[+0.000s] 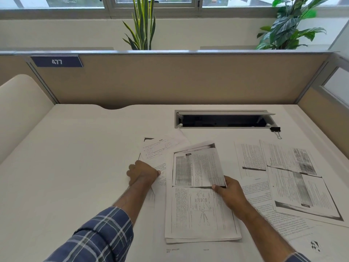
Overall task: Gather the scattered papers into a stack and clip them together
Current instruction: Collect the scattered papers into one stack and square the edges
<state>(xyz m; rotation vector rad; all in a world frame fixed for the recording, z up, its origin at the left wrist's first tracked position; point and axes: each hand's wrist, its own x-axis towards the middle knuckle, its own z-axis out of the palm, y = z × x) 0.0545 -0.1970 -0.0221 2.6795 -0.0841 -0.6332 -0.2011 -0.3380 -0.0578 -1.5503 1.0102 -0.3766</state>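
Note:
Printed papers lie scattered over the white desk [75,148]. A small stack [200,216] with a diagram page on top sits in front of me. My right hand [229,192] pinches the lower right corner of a printed sheet [196,168] lifted over that stack. My left hand [142,172] rests fingers-curled on the edge of a sheet [160,148] at the left. Several more pages [294,178] overlap at the right. A black binder clip [275,129] lies near the cable slot, away from both hands.
An open cable slot [222,120] is cut into the desk at the back. A beige partition [170,80] walls the far side and the right. A pale chair back [20,103] stands at the left. Plants [141,25] rise behind the partition.

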